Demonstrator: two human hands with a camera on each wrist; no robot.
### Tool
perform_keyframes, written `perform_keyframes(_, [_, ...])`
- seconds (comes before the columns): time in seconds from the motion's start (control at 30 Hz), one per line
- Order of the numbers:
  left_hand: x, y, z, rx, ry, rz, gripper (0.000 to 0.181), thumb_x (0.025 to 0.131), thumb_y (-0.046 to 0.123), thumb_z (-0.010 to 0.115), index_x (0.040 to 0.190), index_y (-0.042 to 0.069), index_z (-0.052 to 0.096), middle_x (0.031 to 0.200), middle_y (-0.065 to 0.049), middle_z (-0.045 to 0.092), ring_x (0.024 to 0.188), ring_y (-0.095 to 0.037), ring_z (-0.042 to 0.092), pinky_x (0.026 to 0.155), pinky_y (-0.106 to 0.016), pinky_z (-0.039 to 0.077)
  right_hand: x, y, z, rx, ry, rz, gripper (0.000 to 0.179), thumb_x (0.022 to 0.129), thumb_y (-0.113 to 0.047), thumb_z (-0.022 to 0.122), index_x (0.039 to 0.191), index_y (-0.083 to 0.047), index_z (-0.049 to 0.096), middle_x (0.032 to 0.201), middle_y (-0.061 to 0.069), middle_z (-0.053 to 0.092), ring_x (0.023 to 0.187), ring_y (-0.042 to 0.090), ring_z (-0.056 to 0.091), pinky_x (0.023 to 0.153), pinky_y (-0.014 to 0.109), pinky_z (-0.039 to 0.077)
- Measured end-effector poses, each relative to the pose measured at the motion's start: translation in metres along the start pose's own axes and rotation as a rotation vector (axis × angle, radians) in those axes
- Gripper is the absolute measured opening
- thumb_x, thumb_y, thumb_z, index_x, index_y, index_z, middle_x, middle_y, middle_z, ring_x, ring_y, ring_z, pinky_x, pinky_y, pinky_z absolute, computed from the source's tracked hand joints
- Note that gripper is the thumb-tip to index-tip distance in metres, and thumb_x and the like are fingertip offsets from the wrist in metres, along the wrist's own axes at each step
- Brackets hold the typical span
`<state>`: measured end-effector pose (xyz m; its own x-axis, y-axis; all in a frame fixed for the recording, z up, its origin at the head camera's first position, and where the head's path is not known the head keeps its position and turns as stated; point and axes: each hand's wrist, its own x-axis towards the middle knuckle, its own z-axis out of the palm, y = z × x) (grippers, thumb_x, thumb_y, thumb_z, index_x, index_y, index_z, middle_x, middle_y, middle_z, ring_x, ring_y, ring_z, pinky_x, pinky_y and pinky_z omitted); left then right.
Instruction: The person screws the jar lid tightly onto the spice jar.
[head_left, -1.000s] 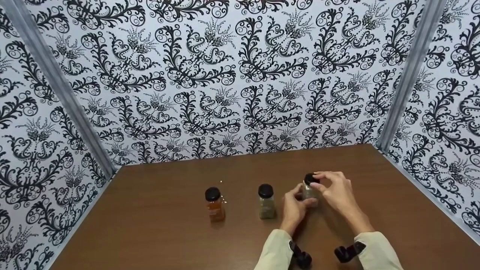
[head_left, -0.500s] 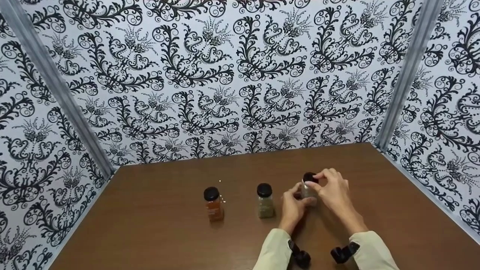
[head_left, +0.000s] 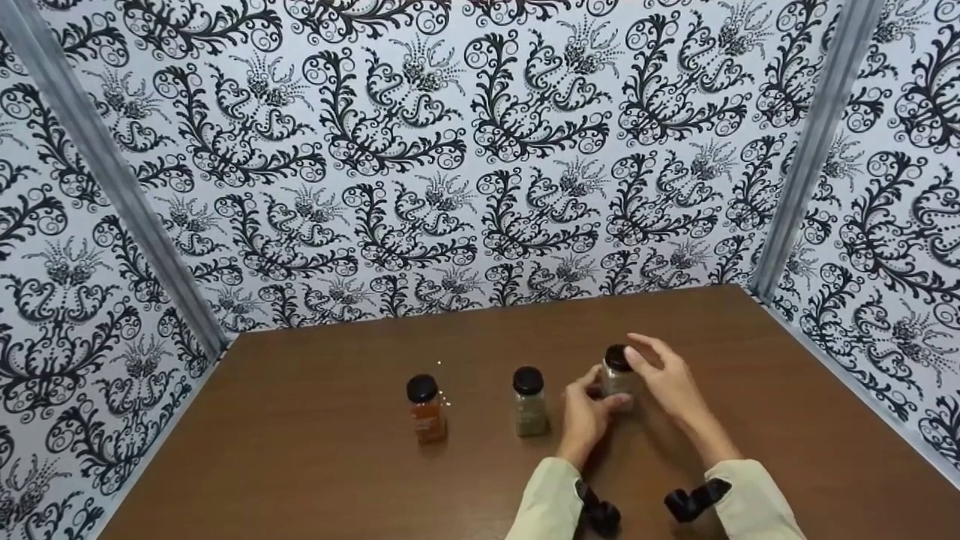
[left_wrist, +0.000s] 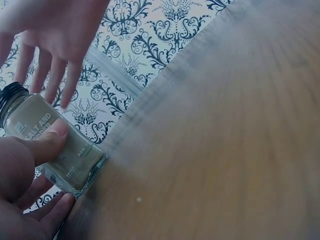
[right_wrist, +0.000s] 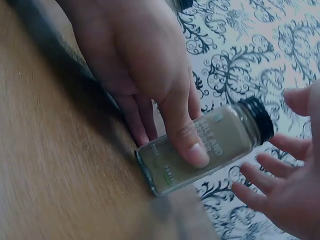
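Observation:
My left hand point(head_left: 585, 416) grips a glass spice jar point(head_left: 615, 381) with a black lid point(right_wrist: 257, 120), its thumb across the label. In the right wrist view the jar's label point(right_wrist: 215, 137) reads "SALT AND", and the thumb hides part of the word below. The jar stands on the table, filled with a greyish-beige seasoning. Beside the lid, my right hand point(head_left: 671, 382) has its fingers spread and relaxed, holding nothing. In the left wrist view the right hand's fingers point(left_wrist: 55, 75) hang loose past the jar.
Left of my hands stands a jar of greenish seasoning point(head_left: 531, 416) with a black lid. Farther left is a jar of orange-red spice point(head_left: 429, 420). Small bright specks point(head_left: 444, 397) lie beside it. Patterned walls point(head_left: 480, 187) enclose the brown table point(head_left: 315, 450).
My right hand's fingers, which were on the lid, have come off it and spread apart. The left hand keeps its grip on the jar, which stays in place.

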<state>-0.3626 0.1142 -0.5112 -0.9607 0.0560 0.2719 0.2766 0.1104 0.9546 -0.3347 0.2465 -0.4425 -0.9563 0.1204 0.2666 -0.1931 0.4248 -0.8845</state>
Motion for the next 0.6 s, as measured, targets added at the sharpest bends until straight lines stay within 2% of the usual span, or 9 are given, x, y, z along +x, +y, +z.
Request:
perform_keyframes(0.13, [0.000,0.001,0.001,0.004,0.008,0.003,0.051,0.075,0.011,0.087,0.123,0.006,0.071,0.102,-0.007,0.077,0.090,-0.009,0.070,0.077,-0.020,0.056,0.001,0.008,-0.003,0.093,-0.107,0.003,0.050,0.104,-0.020,0.053,0.150,-0.003,0.043,0.151,0.022,0.048,0.138,0.035,0.048,0.099,0.009,0.038])
perform_keyframes(0.23, [0.001,0.001,-0.001,0.004,0.012,-0.008,0.050,0.075,0.012,0.087,0.122,0.007,0.071,0.102,-0.006,0.077,0.092,-0.009,0.071,0.078,-0.021,0.057,0.002,0.015,-0.002,0.097,-0.137,-0.053,0.048,0.103,-0.012,0.054,0.149,-0.003,0.044,0.148,0.024,0.050,0.135,0.033,0.051,0.096,0.007,0.041])
perform_keyframes(0.37, [0.001,0.002,-0.002,0.038,0.015,-0.012,0.045,0.076,0.016,0.086,0.119,0.015,0.073,0.098,-0.003,0.077,0.090,-0.008,0.070,0.076,-0.020,0.056,0.004,0.023,0.002,0.073,-0.122,-0.151,0.042,0.102,-0.009,0.056,0.143,-0.001,0.051,0.141,0.025,0.056,0.124,0.010,0.058,0.094,0.008,0.045])
perform_keyframes(0.47, [0.001,0.002,-0.002,0.053,0.008,0.003,0.038,0.076,0.016,0.086,0.112,0.018,0.074,0.094,-0.002,0.077,0.087,-0.007,0.070,0.074,-0.020,0.055,0.004,0.028,0.004,0.067,-0.085,-0.189,0.039,0.100,-0.008,0.060,0.137,0.000,0.055,0.136,0.026,0.061,0.113,-0.007,0.058,0.091,0.008,0.047])
perform_keyframes(0.6, [0.000,0.002,0.000,0.030,-0.007,0.015,0.033,0.077,0.012,0.086,0.107,0.019,0.074,0.094,-0.001,0.076,0.086,-0.005,0.068,0.073,-0.018,0.054,0.003,0.032,0.004,0.082,-0.043,-0.188,0.037,0.097,-0.007,0.065,0.132,0.000,0.058,0.131,0.026,0.064,0.108,-0.011,0.058,0.089,0.008,0.048])
